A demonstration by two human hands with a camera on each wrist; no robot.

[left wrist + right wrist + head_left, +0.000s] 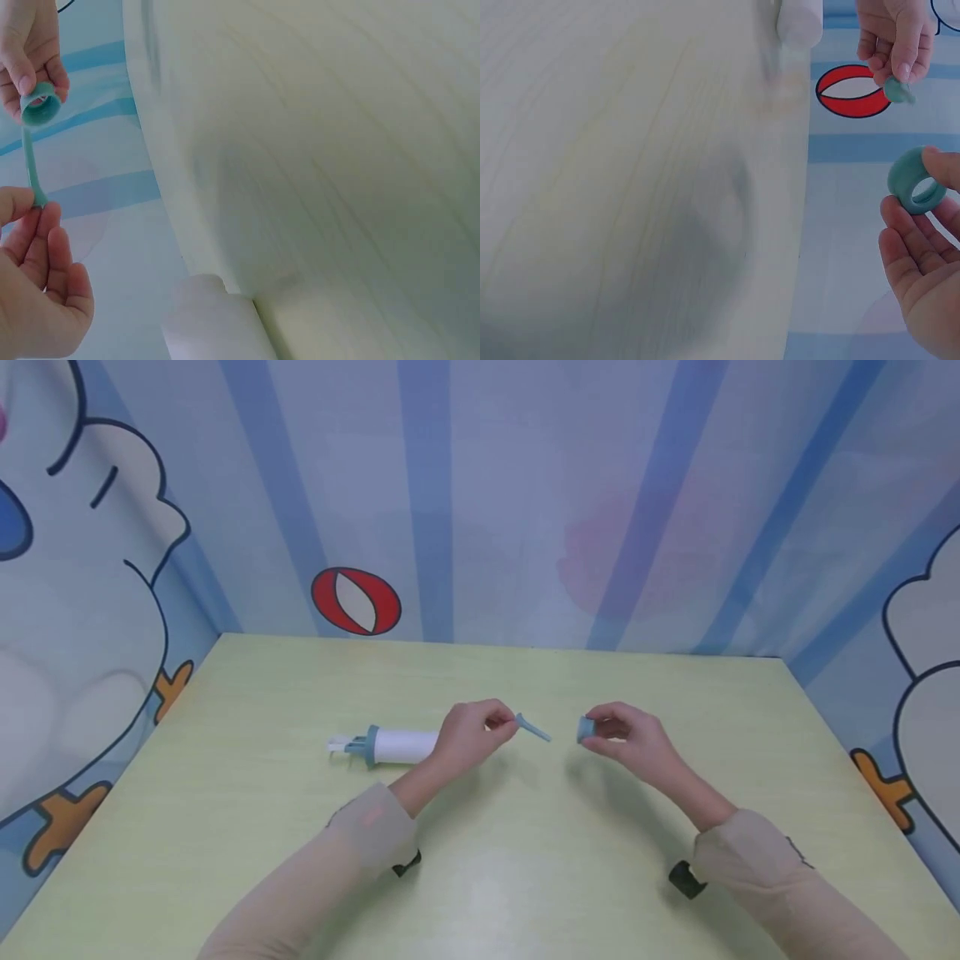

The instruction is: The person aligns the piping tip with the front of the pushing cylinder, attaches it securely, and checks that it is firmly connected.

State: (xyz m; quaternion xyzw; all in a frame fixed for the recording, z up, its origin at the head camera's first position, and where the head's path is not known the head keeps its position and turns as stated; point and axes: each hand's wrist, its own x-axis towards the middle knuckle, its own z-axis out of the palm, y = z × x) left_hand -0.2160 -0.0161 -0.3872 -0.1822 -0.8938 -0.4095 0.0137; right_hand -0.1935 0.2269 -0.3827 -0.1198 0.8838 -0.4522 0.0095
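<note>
While both forearms in beige sleeves come up from the near edge of the pale green desk (pixel 525 877), a broad bare stretch of desktop lies between and around them, with open surface running out to the left and right edges. A small black item sits at each wrist.

Farther in, about mid-desk, the two hands are raised a little above the surface and stand slightly apart. The left hand (pixel 471 733) has its fingers curled, and thumb and fingertips pinch the thick end of a slim teal nozzle (pixel 532 727), whose thin tip points right and slightly near, toward the other hand. The right hand (pixel 628 737) pinches a small teal ring (pixel 586 729) between thumb and fingertips, its open hole showing clearly in the right wrist view (pixel 916 180). A small gap of air separates the tip of the nozzle from the ring in the head view; in the left wrist view the nozzle (pixel 31 169) seems to reach right up to the ring (pixel 40 109), so I cannot tell whether they touch.

Just left of the left hand, partly behind it, a white cylinder (pixel 405 746) lies on its side on the desk, with a teal collar and a white plunger end pointing left.

Beyond the hands the desk is bare up to its far edge, where it meets a blue striped backdrop (pixel 525 485) bearing a red and white oval (pixel 356 602).
</note>
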